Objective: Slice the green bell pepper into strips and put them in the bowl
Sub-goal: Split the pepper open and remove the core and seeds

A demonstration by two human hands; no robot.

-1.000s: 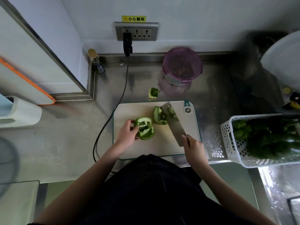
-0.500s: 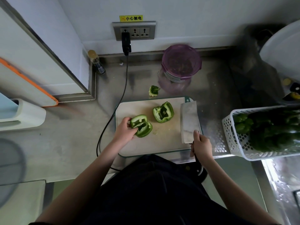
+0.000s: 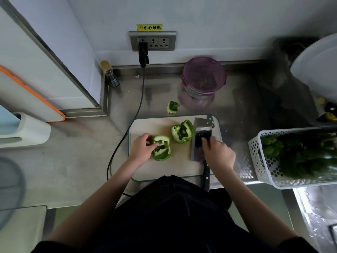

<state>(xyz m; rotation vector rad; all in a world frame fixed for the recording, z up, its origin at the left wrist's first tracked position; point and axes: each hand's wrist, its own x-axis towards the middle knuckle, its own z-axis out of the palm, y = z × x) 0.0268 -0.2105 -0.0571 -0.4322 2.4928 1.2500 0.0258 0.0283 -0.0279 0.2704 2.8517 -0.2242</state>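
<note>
Now our right hand (image 3: 218, 154) has laid the knife (image 3: 201, 141) flat, fingers spread on it, and it could slip while our left hand (image 3: 141, 149) pinches the pepper half (image 3: 161, 147).

Two green pepper halves are seen on the cutting board, both with the hollow side up. The near half (image 3: 161, 148) lies at the left, the far half (image 3: 182, 131) right of it, apart. The purple-rimmed bowl (image 3: 203, 77) is placed behind the board.
</note>
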